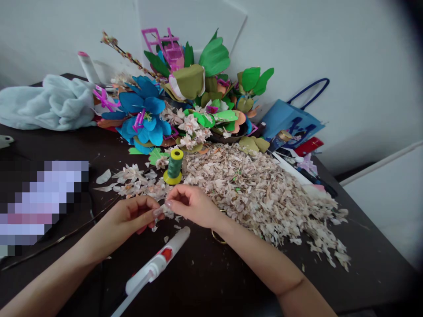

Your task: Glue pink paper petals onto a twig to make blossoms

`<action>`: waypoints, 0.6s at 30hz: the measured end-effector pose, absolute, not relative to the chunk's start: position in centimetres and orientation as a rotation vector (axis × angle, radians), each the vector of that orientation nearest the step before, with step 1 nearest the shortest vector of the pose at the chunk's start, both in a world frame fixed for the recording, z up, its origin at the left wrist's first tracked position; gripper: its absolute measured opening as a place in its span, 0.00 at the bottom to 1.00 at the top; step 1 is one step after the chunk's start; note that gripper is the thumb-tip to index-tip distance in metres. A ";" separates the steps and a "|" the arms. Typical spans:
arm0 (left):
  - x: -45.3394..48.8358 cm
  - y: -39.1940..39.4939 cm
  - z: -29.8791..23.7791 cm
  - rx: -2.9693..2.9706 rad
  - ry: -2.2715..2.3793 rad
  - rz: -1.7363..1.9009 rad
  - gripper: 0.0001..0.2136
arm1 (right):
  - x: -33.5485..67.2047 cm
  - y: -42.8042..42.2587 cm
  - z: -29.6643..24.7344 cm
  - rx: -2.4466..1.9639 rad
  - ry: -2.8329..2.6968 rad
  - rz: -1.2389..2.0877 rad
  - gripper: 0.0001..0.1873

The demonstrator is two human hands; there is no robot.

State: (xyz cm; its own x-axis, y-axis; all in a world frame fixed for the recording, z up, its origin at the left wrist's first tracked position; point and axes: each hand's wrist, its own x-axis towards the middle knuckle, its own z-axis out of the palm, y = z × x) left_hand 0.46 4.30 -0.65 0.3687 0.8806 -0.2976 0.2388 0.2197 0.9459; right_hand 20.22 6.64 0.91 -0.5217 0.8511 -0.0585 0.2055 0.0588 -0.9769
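My left hand (137,215) and my right hand (191,204) meet above the dark table, fingertips nearly touching. Both are closed in a pinch at a small pale petal-like piece (168,212), mostly covered by the fingers. Just behind them stands a green thread spool (175,166) with yellow ends. Loose pale petals (130,176) lie behind my left hand. A large heap of pale petal scraps (251,189) spreads behind and right of my right hand. In front of the hands lies a white pen-shaped tool (158,260) with a red part.
Blue craft flowers (143,110), green leaves (214,57) and small pale blossoms (190,125) crowd the back. A light blue cloth (53,103) lies back left, a blue bag (291,121) back right. A blurred-out patch (49,202) covers something at left. Thin dark stems cross the table (198,290).
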 end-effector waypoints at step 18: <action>-0.1 5.0 -0.2 1.466 1.143 0.588 0.13 | 21.7 6.6 1.3 -0.996 -1.854 1.507 0.05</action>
State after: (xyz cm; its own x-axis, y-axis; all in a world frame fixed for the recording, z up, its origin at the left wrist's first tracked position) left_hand -0.11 4.99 -0.16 0.4044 0.8841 -0.2340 0.3239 0.1009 0.9407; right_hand 21.72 6.63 1.27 -0.5771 0.8158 -0.0386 0.2046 0.0986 -0.9739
